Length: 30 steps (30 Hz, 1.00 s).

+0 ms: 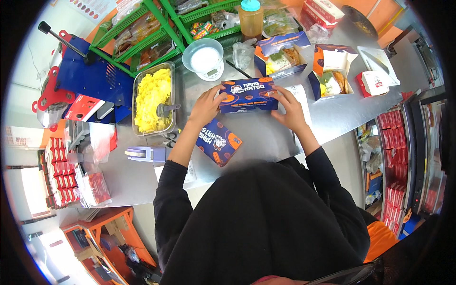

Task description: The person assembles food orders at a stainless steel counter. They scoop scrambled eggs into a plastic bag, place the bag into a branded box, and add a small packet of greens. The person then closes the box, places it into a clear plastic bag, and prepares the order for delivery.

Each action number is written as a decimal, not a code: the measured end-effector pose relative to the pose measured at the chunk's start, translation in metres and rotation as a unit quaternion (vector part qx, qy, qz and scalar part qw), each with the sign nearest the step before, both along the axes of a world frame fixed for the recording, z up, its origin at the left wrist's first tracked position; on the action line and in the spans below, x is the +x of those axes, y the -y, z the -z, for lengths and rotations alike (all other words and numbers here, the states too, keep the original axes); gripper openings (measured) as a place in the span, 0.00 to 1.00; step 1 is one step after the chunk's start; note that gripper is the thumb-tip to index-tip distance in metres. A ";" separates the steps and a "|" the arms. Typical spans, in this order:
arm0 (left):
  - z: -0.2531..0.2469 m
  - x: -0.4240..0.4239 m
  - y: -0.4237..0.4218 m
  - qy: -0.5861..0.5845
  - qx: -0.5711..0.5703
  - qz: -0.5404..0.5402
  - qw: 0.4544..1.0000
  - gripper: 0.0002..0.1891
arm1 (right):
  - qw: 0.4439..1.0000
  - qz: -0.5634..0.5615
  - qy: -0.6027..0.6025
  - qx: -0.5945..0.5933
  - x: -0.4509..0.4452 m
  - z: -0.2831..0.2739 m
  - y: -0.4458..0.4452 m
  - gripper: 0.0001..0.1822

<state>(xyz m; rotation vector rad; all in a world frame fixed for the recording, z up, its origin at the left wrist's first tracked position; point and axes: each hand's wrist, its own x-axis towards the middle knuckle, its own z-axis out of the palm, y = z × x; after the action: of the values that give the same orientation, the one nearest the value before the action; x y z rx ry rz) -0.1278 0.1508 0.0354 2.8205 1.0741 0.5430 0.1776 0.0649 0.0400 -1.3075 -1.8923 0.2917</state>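
A closed blue and orange cardboard food box (249,96) with printed writing lies on the steel table before me. My left hand (207,102) grips its left end, fingers on the lid. At the opposite end, my right hand (289,107) holds the right side with its thumb low near the front edge. Close to my left forearm rests another blue printed box (221,144), partly hidden by that arm. Behind the held box stands an open food box (285,64) with rice, yellow food and a browned piece. A similar open box (331,83) sits farther right.
To the left are a clear tub of yellow shredded food (151,99) and a lilac tape dispenser (145,154). A kitchen scale (210,73) carries a clear bowl (202,53). A squeeze bottle (251,23) and green baskets (153,44) line the back. White paper (302,103) lies by my right hand.
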 end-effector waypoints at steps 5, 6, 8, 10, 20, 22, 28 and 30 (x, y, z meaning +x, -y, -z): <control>-0.006 0.000 0.003 -0.043 -0.046 -0.019 0.998 0.25 | 0.998 -0.023 0.030 0.049 0.006 0.018 0.003 0.29; -0.008 0.001 0.004 -0.039 -0.067 -0.021 0.997 0.25 | 0.998 -0.025 0.016 0.054 0.006 0.021 0.003 0.30; -0.013 0.002 0.005 -0.032 -0.108 -0.023 0.993 0.26 | 0.998 -0.035 0.014 0.055 0.009 0.024 0.000 0.31; -0.025 0.004 0.011 -0.016 -0.148 -0.030 0.988 0.28 | 0.997 -0.049 0.019 0.057 0.009 0.019 -0.002 0.32; -0.017 0.012 0.022 0.007 -0.142 -0.065 0.988 0.36 | 0.970 -0.064 0.159 0.170 0.017 -0.012 -0.016 0.33; -0.014 0.016 0.022 -0.004 -0.134 -0.069 0.989 0.34 | 0.969 -0.065 0.154 0.179 0.020 0.004 -0.014 0.31; -0.009 0.021 0.026 -0.019 -0.138 -0.070 0.988 0.33 | 0.988 -0.060 0.113 0.090 0.027 0.052 -0.004 0.26; -0.008 0.022 0.027 -0.030 -0.110 -0.072 0.991 0.33 | 0.996 -0.058 0.066 0.025 0.028 0.054 0.004 0.25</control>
<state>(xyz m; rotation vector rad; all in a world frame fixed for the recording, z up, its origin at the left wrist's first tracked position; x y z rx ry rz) -0.1058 0.1240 0.0438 2.5980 1.2713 0.3277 0.2053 0.0605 -0.0140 -1.2109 -2.0774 0.2211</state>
